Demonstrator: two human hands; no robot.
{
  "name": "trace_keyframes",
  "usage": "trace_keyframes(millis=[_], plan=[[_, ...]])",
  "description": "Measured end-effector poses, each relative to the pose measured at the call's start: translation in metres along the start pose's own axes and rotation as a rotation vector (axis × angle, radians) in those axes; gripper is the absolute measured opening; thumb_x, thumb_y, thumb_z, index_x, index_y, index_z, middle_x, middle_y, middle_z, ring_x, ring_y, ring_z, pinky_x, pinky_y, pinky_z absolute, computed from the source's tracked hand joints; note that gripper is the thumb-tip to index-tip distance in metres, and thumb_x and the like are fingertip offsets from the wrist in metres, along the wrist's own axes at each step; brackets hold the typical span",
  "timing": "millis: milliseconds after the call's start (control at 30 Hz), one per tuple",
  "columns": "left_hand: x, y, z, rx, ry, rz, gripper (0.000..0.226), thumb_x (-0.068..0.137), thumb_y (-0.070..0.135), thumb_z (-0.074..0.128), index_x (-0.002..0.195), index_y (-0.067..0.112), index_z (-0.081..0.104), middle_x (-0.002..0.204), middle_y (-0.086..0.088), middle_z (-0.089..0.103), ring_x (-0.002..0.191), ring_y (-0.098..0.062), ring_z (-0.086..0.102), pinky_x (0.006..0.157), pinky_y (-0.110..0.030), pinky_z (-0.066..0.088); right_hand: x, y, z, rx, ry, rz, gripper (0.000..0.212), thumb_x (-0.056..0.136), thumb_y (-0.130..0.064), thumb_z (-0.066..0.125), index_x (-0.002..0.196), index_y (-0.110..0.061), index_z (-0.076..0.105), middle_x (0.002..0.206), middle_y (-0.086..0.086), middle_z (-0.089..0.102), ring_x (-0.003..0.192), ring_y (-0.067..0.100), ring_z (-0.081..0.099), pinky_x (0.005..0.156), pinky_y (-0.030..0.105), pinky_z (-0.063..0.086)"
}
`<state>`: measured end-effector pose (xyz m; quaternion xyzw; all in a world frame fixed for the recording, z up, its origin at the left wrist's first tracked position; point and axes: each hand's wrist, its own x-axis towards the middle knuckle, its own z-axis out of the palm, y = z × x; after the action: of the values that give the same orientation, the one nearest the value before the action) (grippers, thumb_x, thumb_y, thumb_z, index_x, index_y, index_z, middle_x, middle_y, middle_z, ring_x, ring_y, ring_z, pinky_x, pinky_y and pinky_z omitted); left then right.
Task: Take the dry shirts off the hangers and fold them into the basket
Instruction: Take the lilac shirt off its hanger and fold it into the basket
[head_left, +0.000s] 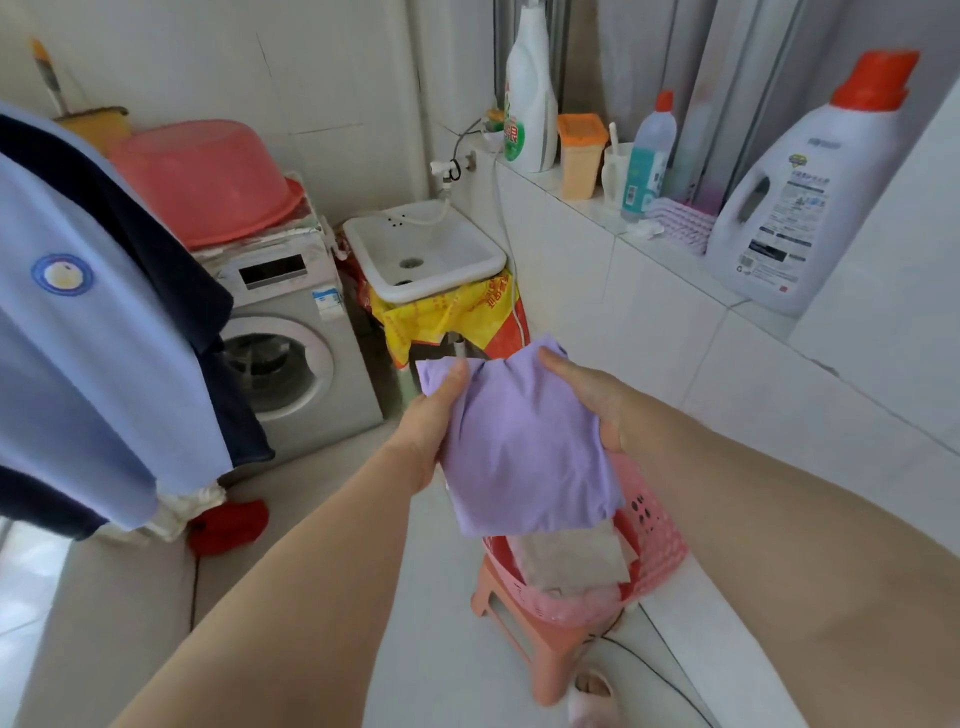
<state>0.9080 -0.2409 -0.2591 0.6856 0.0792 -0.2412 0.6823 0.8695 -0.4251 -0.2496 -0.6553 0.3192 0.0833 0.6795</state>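
Note:
A folded lilac shirt (524, 441) is held flat in the air between both hands. My left hand (431, 421) grips its left edge, thumb on top. My right hand (587, 395) grips its right upper edge. Directly below it stands a pink plastic basket (660, 551) on a pink stool (535, 639), with a folded grey garment (571, 561) lying inside. At the far left hangs a light blue shirt (78, 364) with dark navy trim and a round badge; its hanger is out of view.
A grey washing machine (291, 343) with a pink basin (208, 176) on top stands at the back left, a white sink (426, 249) beside it. Detergent bottles (795, 208) line the tiled ledge at right. A red cloth (228, 525) lies on the floor.

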Motion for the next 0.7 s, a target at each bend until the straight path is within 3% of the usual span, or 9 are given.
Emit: trace_keyframes(millis=[133, 300, 433, 500, 567, 633, 700], plan=[[0.023, -0.007, 0.016, 0.124, 0.204, -0.053, 0.059, 0.091, 0.057, 0.046, 0.126, 0.011, 0.056, 0.120, -0.010, 0.061, 0.106, -0.028, 0.058, 0.098, -0.039, 0.046, 0.024, 0.009, -0.009, 0.012, 0.067, -0.022, 0.064, 0.081, -0.052, 0.060, 0.130, -0.011, 0.056, 0.129, 0.011, 0.059, 0.115, 0.029, 0.057, 0.106, 0.046, 0.042], [0.040, 0.005, 0.034, -0.252, 0.317, -0.082, 0.050, 0.096, 0.040, 0.047, 0.137, 0.012, 0.048, 0.126, -0.006, 0.057, 0.102, -0.023, 0.052, 0.095, -0.035, 0.043, 0.049, 0.003, -0.033, 0.391, 0.223, -0.026, 0.038, 0.093, -0.036, 0.057, 0.118, -0.007, 0.058, 0.104, 0.009, 0.063, 0.098, 0.024, 0.058, 0.095, 0.036, 0.047], [0.061, 0.024, 0.049, -0.234, 0.359, -0.124, 0.046, 0.097, 0.039, 0.043, 0.136, 0.014, 0.047, 0.112, -0.005, 0.056, 0.099, -0.023, 0.051, 0.090, -0.035, 0.043, 0.057, -0.012, -0.053, 0.344, -0.081, 0.030, 0.055, 0.083, -0.053, 0.062, 0.120, -0.012, 0.064, 0.117, 0.008, 0.068, 0.108, 0.024, 0.065, 0.098, 0.040, 0.047], [0.070, 0.035, 0.049, -0.227, 0.387, -0.162, 0.043, 0.096, 0.039, 0.045, 0.133, 0.016, 0.050, 0.102, -0.003, 0.056, 0.095, -0.023, 0.052, 0.084, -0.033, 0.043, 0.053, -0.008, -0.061, 0.088, -0.289, 0.102, 0.056, 0.076, -0.043, 0.072, 0.121, -0.012, 0.063, 0.118, 0.009, 0.068, 0.111, 0.023, 0.064, 0.100, 0.040, 0.047], [0.078, 0.041, 0.048, -0.188, 0.343, -0.205, 0.046, 0.094, 0.047, 0.048, 0.129, 0.017, 0.054, 0.097, -0.003, 0.060, 0.096, -0.023, 0.057, 0.084, -0.032, 0.046, 0.053, -0.002, -0.064, -0.120, -0.359, 0.171, 0.049, 0.080, -0.024, 0.073, 0.124, -0.008, 0.060, 0.118, 0.010, 0.068, 0.109, 0.025, 0.064, 0.099, 0.038, 0.049], [0.080, 0.038, 0.046, -0.127, 0.175, -0.257, 0.060, 0.085, 0.067, 0.049, 0.116, 0.017, 0.060, 0.103, -0.007, 0.066, 0.098, -0.027, 0.063, 0.088, -0.039, 0.051, 0.060, -0.001, -0.064, -0.036, -0.286, 0.168, 0.035, 0.087, -0.022, 0.067, 0.117, -0.005, 0.060, 0.103, 0.013, 0.070, 0.094, 0.026, 0.066, 0.079, 0.029, 0.057], [0.077, 0.026, 0.043, 0.018, -0.054, -0.331, 0.077, 0.075, 0.082, 0.045, 0.107, 0.015, 0.064, 0.108, -0.012, 0.067, 0.102, -0.031, 0.063, 0.088, -0.044, 0.051, 0.066, -0.005, -0.065, 0.142, -0.196, 0.134, 0.019, 0.092, -0.024, 0.058, 0.102, -0.008, 0.060, 0.080, 0.009, 0.069, 0.076, 0.023, 0.063, 0.061, 0.025, 0.056]])
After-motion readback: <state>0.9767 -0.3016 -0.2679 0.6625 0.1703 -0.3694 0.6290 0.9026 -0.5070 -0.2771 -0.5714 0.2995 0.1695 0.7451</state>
